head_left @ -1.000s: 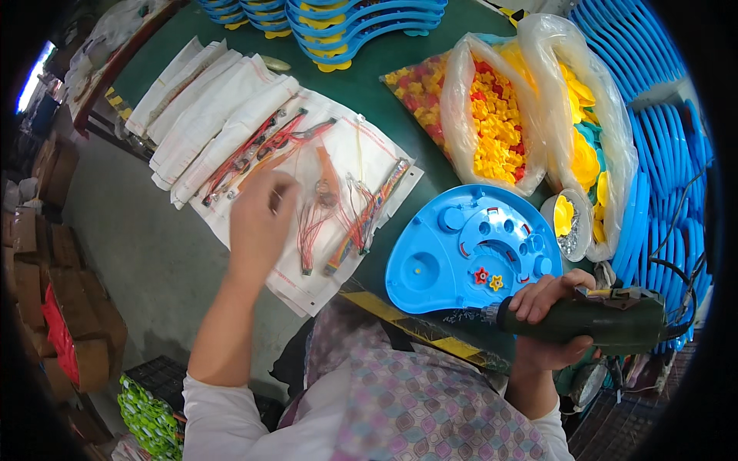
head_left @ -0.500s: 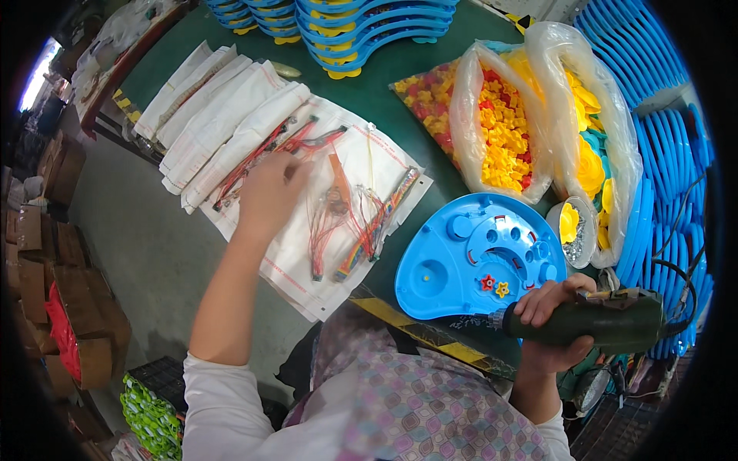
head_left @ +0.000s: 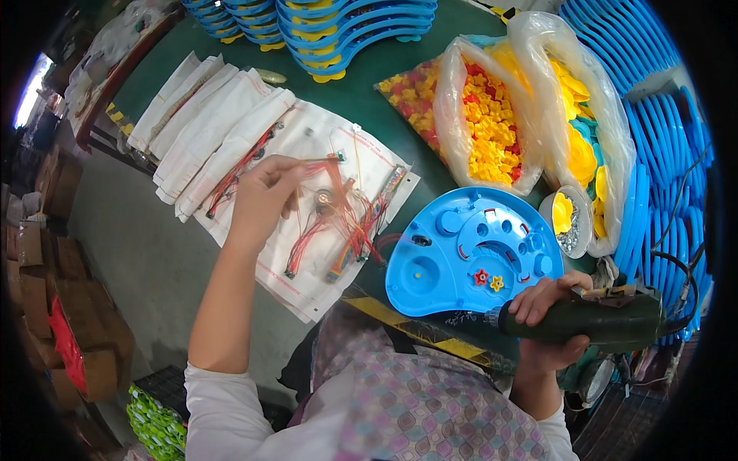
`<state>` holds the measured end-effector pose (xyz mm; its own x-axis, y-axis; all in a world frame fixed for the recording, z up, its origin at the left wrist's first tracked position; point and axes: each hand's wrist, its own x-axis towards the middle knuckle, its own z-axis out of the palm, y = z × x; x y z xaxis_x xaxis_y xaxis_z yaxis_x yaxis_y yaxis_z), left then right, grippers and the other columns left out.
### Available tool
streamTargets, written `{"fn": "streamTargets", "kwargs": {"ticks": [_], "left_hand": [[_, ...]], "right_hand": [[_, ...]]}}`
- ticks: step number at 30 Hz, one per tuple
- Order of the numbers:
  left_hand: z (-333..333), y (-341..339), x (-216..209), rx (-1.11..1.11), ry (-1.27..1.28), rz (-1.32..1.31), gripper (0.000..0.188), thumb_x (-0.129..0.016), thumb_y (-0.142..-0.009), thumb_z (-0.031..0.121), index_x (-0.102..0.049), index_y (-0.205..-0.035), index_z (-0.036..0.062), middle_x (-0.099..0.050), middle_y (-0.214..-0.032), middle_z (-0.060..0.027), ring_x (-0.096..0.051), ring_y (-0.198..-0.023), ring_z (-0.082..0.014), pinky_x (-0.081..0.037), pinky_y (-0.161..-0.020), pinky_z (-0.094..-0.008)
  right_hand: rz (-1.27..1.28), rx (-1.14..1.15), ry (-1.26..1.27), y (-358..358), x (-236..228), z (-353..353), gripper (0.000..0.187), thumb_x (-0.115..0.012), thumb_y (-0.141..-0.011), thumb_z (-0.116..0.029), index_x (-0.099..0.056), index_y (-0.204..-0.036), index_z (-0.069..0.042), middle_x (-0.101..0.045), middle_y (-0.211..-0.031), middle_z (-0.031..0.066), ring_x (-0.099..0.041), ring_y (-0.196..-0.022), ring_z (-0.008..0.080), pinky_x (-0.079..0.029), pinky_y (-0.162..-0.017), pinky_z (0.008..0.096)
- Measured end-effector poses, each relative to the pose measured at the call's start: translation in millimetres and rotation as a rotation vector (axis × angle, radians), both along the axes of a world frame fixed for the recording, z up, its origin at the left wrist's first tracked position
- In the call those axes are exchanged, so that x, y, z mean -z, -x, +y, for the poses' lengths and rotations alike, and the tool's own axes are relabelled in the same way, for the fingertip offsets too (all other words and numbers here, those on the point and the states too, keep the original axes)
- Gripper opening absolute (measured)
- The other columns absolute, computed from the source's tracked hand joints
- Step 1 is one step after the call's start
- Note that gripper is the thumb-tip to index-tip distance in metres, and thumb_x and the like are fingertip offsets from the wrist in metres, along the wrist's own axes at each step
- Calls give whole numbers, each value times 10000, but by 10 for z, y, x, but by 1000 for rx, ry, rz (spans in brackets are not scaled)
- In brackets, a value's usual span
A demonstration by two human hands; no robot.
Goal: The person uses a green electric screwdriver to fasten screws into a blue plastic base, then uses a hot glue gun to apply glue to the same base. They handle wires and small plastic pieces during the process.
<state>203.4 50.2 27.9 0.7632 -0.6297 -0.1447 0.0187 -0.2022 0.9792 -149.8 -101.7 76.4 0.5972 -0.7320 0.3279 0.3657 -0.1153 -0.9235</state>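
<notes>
My left hand (head_left: 269,196) is pinched on thin wires of a wire harness (head_left: 350,219), above a white plastic sheet (head_left: 307,296). A small green circuit board and a round part are among the blurred red wires. My right hand (head_left: 547,311) is wrapped round a dark green electric screwdriver (head_left: 592,321), its tip pointing left beside the near edge of a blue plastic panel (head_left: 419,288). On that panel sit a red star piece (head_left: 481,276) and a yellow star piece (head_left: 497,283). A small dark part (head_left: 421,240) lies at its left edge, with red wires trailing toward the harness.
Folded white packets with more wires (head_left: 223,146) lie at left. Bags of yellow and red star pieces (head_left: 492,142) and yellow-teal parts (head_left: 580,154) stand behind the panel. A bowl of screws (head_left: 573,238) is beside it. Stacked blue panels (head_left: 357,38) line the back and right.
My left hand has lifted wires off the packets and the harness has shifted over the sheet. A dark part with red wires now shows at the panel's left edge. My right hand stays put.
</notes>
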Motion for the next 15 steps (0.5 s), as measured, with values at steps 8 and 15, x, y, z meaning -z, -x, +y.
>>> {"fn": "streamTargets", "kwargs": {"ticks": [8, 15], "left_hand": [[269, 3, 20, 69, 410, 390, 190, -615, -1007, 224, -610, -937, 48, -573, -693, -14, -504, -503, -74, -336, -402, -207], [581, -6, 33, -332, 83, 155, 212, -631, -999, 210, -625, -1082, 15, -620, -854, -47, -573, -566, -101, -396, -426, -216]], "right_hand": [[-2, 19, 13, 83, -38, -49, 823, -686, -845, -695, -423, -1230, -16, -579, -727, 79, -609, -663, 206, -556, -657, 382], [-17, 51, -2, 109, -4, -81, 815, -676, -857, -688, -430, -1234, -9, -576, -725, 80, -609, -666, 210, -552, -655, 379]]}}
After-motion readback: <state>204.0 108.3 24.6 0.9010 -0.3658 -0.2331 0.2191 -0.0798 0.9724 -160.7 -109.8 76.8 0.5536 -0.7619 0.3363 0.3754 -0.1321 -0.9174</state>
